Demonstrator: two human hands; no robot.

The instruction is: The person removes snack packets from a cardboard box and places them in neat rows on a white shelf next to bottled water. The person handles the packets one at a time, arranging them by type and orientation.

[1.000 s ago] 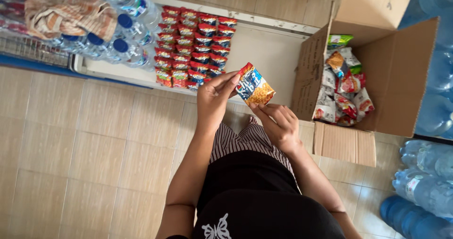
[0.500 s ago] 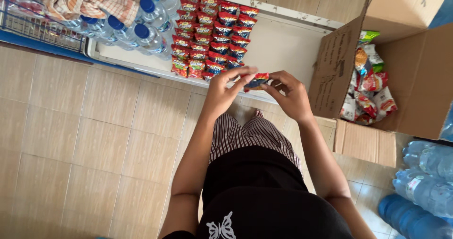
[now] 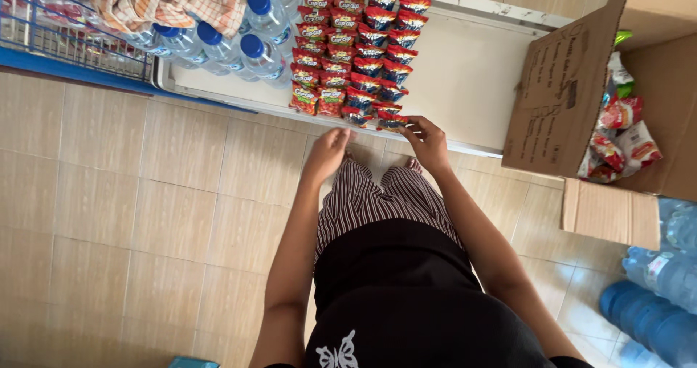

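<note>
Tiled floor (image 3: 131,215), low white shelf (image 3: 472,85) with red snack packets (image 3: 359,48), cardboard box (image 3: 581,99) beside; right hand (image 3: 427,141) pinching front packet (image 3: 392,119), left hand (image 3: 328,152) loose, empty.

Beige tiled floor (image 3: 131,215), low white shelf (image 3: 472,85)

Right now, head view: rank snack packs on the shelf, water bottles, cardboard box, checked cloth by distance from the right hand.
1. Snack packs: the front row is at the right hand's fingertips, on the shelf just ahead.
2. Cardboard box: off to its right, open side facing in.
3. Water bottles: left of the packs, on the same shelf.
4. Checked cloth: far left, draped over the bottles.
</note>
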